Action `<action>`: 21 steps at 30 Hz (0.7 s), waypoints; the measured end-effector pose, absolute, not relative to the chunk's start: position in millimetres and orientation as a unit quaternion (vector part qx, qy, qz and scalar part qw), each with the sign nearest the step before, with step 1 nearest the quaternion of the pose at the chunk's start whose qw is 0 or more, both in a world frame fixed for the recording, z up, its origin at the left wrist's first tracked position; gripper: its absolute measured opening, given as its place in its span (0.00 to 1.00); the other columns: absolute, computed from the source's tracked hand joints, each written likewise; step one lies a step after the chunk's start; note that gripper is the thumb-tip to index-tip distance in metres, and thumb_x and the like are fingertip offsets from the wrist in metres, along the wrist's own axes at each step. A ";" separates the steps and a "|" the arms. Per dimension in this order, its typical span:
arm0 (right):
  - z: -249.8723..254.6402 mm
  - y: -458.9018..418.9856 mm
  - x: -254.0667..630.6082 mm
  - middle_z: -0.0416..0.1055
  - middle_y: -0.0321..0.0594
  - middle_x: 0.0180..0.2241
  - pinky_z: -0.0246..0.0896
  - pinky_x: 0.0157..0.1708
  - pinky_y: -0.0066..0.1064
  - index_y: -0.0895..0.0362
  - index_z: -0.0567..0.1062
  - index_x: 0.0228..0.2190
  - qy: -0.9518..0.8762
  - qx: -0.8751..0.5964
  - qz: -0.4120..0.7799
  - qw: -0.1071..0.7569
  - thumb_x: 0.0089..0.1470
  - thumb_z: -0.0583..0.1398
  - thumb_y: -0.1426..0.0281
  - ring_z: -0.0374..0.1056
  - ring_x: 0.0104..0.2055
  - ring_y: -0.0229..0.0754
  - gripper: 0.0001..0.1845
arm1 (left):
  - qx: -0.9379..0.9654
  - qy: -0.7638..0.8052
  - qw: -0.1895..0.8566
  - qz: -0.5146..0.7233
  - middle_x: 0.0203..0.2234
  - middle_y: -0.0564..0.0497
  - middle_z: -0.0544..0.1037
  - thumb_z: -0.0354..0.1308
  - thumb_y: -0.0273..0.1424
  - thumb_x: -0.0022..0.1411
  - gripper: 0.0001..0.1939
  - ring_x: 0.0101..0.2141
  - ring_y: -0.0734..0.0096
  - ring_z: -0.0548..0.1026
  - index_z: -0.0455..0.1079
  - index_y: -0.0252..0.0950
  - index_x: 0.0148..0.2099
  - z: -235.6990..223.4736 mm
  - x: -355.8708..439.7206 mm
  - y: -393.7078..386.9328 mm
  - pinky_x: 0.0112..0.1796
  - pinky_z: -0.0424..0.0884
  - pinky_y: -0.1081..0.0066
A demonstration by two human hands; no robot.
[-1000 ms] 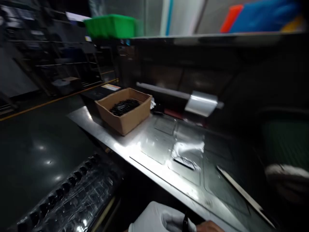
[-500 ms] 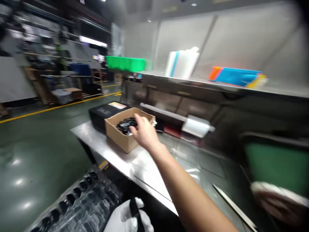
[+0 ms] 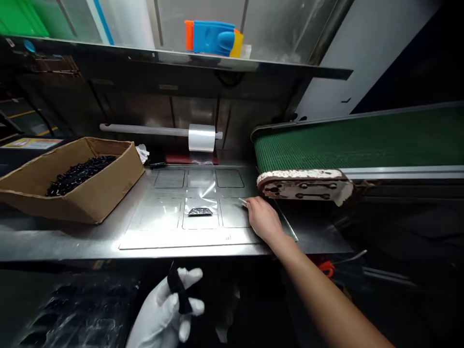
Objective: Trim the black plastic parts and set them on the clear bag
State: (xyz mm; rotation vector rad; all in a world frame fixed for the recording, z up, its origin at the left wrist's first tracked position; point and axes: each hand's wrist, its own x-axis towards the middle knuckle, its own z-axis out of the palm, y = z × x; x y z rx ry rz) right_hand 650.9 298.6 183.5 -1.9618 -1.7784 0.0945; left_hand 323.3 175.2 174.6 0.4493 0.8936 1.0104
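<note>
Right now your gloved left hand (image 3: pixel 170 309), low in the middle of the frame below the steel table (image 3: pixel 72 239), has its thumb and fingers clamped on a small black part (image 3: pixel 178 290), which stands nearly upright in that grip. Your bare right hand (image 3: pixel 263 220) rests just right of centre with its fingers drawn together on the edge of the clear film (image 3: pixel 203 195), which lies over a wrapped dark piece (image 3: pixel 200 211) on the recessed plate (image 3: pixel 159 232). Off at mid-left sits the cardboard box (image 3: pixel 94 193) of black parts, the film roll (image 3: pixel 202 137) hangs above centre, and the green conveyor (image 3: pixel 362 145) fills the right.
</note>
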 end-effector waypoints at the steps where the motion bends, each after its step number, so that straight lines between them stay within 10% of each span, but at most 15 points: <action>1: 188.1 292.2 648.0 0.75 0.50 0.47 0.68 0.51 0.45 0.60 0.76 0.47 -0.652 -0.716 0.050 0.245 0.72 0.51 0.66 0.72 0.47 0.49 0.16 | 0.216 0.390 0.760 0.473 0.59 0.34 0.78 0.74 0.39 0.61 0.21 0.33 0.63 0.84 0.81 0.40 0.54 179.8 332.4 175.3 0.22 0.69 0.79; 10: 228.0 161.0 617.8 0.80 0.34 0.49 0.72 0.47 0.32 0.41 0.73 0.60 -0.763 -0.455 0.409 0.209 0.74 0.53 0.62 0.77 0.49 0.42 0.18 | 0.229 0.232 0.836 0.441 0.67 0.33 0.70 0.66 0.40 0.70 0.19 0.33 0.70 0.85 0.78 0.40 0.59 177.9 383.1 152.6 0.21 0.70 0.86; 16: 229.4 131.6 627.5 0.81 0.32 0.41 0.71 0.33 0.32 0.44 0.75 0.51 -0.715 -0.475 0.474 0.193 0.65 0.63 0.50 0.78 0.38 0.43 0.18 | 0.254 0.231 0.875 0.342 0.49 0.34 0.83 0.66 0.44 0.70 0.27 0.20 0.79 0.77 0.75 0.35 0.65 182.0 405.3 141.2 0.18 0.67 0.85; 21: 226.3 119.7 637.3 0.80 0.32 0.37 0.69 0.28 0.32 0.46 0.74 0.45 -0.698 -0.497 0.483 0.179 0.50 0.70 0.40 0.76 0.32 0.44 0.31 | 0.251 0.221 0.886 0.321 0.67 0.33 0.69 0.65 0.42 0.70 0.22 0.19 0.86 0.75 0.77 0.39 0.61 182.8 415.6 137.1 0.18 0.69 0.85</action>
